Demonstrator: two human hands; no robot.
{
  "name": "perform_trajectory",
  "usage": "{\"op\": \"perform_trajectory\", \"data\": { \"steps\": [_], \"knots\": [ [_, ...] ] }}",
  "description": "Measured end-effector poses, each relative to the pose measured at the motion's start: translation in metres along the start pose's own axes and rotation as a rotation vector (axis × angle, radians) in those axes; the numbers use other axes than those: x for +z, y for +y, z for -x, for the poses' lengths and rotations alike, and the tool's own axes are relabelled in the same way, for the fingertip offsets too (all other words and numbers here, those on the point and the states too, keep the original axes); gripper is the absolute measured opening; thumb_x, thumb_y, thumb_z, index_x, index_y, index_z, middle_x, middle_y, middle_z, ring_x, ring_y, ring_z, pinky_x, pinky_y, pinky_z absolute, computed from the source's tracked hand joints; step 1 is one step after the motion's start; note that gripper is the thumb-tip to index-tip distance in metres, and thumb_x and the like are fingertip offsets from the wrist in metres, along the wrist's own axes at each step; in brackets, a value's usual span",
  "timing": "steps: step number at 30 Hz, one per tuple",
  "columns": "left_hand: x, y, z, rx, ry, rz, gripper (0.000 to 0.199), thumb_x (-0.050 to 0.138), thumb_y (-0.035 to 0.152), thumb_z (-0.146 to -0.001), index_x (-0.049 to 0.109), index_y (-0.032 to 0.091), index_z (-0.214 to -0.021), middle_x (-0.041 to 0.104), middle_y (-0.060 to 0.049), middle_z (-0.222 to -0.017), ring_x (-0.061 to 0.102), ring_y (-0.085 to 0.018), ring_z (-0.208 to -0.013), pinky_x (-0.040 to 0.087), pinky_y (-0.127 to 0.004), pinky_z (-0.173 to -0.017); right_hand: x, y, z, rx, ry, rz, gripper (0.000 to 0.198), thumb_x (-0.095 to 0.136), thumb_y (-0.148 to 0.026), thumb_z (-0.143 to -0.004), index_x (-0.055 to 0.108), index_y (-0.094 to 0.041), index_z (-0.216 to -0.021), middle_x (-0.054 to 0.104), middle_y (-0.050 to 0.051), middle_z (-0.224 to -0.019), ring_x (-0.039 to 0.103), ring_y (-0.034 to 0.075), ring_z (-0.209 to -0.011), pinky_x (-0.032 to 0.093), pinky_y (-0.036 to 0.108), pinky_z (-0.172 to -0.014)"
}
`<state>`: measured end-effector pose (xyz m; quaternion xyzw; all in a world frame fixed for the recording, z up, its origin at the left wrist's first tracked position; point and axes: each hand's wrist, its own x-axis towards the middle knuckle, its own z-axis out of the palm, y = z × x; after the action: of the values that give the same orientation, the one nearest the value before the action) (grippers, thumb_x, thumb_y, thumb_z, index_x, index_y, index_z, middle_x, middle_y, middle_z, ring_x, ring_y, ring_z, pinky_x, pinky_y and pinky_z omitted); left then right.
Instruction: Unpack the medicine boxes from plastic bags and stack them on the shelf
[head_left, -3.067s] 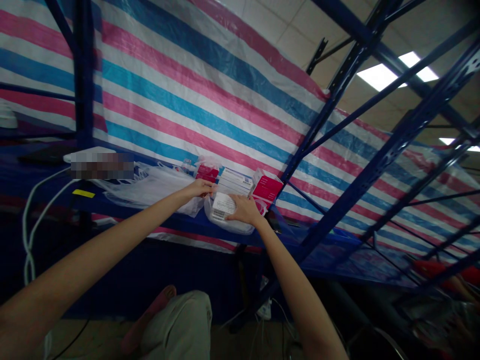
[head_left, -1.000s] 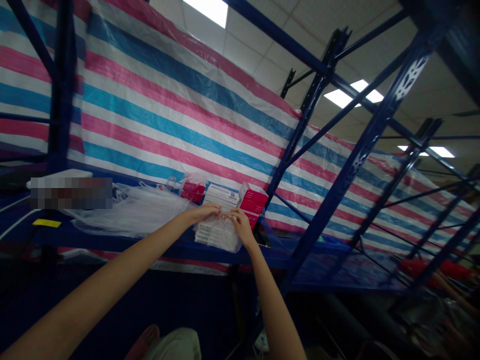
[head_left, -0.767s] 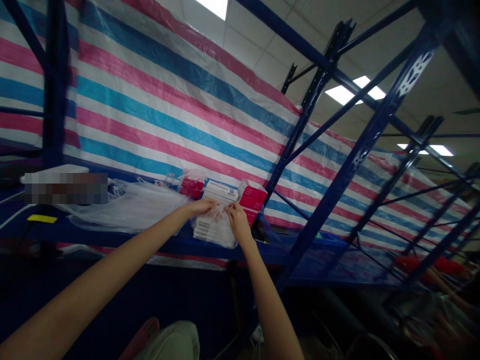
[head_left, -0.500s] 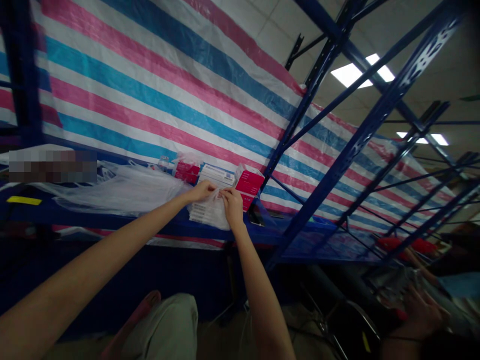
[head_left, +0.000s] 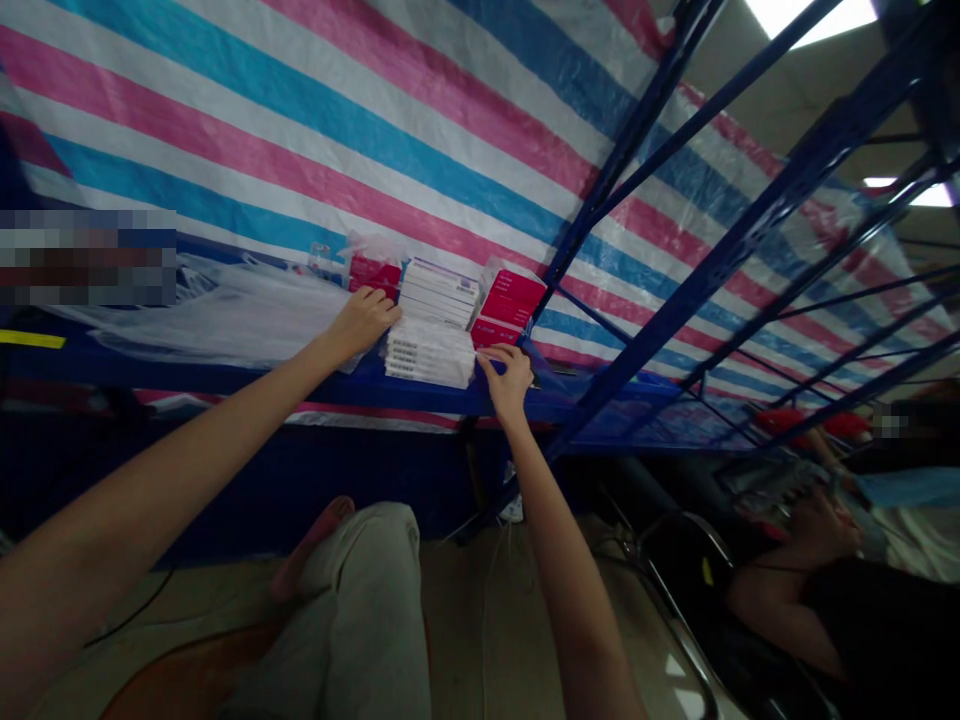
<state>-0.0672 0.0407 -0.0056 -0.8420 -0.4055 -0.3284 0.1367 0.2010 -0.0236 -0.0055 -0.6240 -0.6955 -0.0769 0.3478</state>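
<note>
A stack of thin white boxes (head_left: 429, 352) with barcode labels lies at the front of the blue shelf, with a filmy plastic sheen on top. My left hand (head_left: 365, 318) is at its upper left corner, fingers bent and close together; what they grip, if anything, is hidden. At the stack's right edge my right hand (head_left: 508, 375) is closed in a pinch, the thing between thumb and finger too small to make out. Behind the stack are more white boxes (head_left: 439, 290). An open-topped red and white box (head_left: 510, 303) stands to their right, and a red pack (head_left: 373, 272) in clear plastic to their left.
Clear plastic bags (head_left: 225, 315) lie spread along the shelf (head_left: 345, 385) at left. Blue metal rack posts (head_left: 637, 370) slant across the right side. A striped plastic sheet (head_left: 337, 130) hangs behind. Another person's arm (head_left: 787, 600) shows at lower right.
My hands have moved apart, the left to the stack's upper left corner, the right to its right edge. Before, they met over clear plastic on the stack. The view has tilted down.
</note>
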Motion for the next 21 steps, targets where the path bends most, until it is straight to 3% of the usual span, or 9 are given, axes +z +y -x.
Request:
{"op": "perform_trajectory", "data": {
  "steps": [3,7,10,13,15,21],
  "knots": [
    [0.007,0.001,0.007,-0.038,-0.025,-0.105,0.022,0.035,0.011,-0.087,0.054,0.01,-0.098,0.054,-0.008,-0.088,0.043,-0.02,-0.092,0.025,-0.034,-0.087,-0.009,-0.009,-0.016,-0.212,-0.042,-0.084,0.058,0.053,-0.047,-0.077,0.04,-0.025,-0.129,0.04,0.008,-0.132,0.033,0.027,-0.121,0.029,0.045,-0.096],
    [0.016,-0.002,0.015,-0.081,-0.068,-0.207,0.024,0.035,0.013,-0.088,0.052,0.01,-0.104,0.056,-0.011,-0.099,0.045,-0.022,-0.093,0.029,-0.036,-0.084,-0.007,-0.033,-0.05,-0.548,-0.316,-0.061,0.096,0.068,-0.051,-0.061,0.022,-0.019,-0.138,0.024,0.012,-0.142,0.019,0.028,-0.131,0.02,0.046,-0.105],
    [0.021,-0.005,0.017,-0.079,-0.057,-0.24,0.022,0.038,0.013,-0.086,0.053,0.011,-0.101,0.058,-0.011,-0.097,0.049,-0.022,-0.09,0.032,-0.035,-0.081,0.005,-0.048,-0.078,-0.533,-0.601,0.098,0.114,0.076,-0.048,-0.05,0.017,-0.01,-0.14,0.022,0.019,-0.143,0.017,0.032,-0.132,0.017,0.045,-0.107],
    [0.026,-0.008,0.018,-0.123,-0.038,-0.166,0.02,0.037,0.014,-0.087,0.054,0.013,-0.097,0.059,-0.009,-0.093,0.051,-0.022,-0.092,0.034,-0.035,-0.082,0.017,-0.056,-0.097,-0.453,-0.86,0.165,0.117,0.076,-0.047,-0.048,0.015,-0.01,-0.14,0.023,0.02,-0.143,0.027,0.03,-0.13,0.024,0.04,-0.106],
    [0.03,-0.012,0.019,-0.146,-0.046,-0.101,0.021,0.036,0.015,-0.088,0.054,0.014,-0.097,0.06,-0.009,-0.094,0.051,-0.021,-0.093,0.035,-0.035,-0.082,0.022,-0.056,-0.101,-0.446,-0.888,0.178,0.115,0.075,-0.051,-0.047,0.019,-0.013,-0.14,0.027,0.018,-0.142,0.031,0.031,-0.127,0.027,0.04,-0.104],
    [0.033,-0.013,0.022,-0.139,-0.079,0.052,0.022,0.035,0.018,-0.088,0.055,0.012,-0.096,0.059,-0.01,-0.097,0.052,-0.021,-0.095,0.038,-0.033,-0.083,0.019,-0.051,-0.083,-0.486,-0.721,0.144,0.098,0.072,-0.057,-0.049,0.04,-0.01,-0.129,0.048,0.017,-0.126,0.046,0.031,-0.114,0.035,0.039,-0.097]
  ]
}}
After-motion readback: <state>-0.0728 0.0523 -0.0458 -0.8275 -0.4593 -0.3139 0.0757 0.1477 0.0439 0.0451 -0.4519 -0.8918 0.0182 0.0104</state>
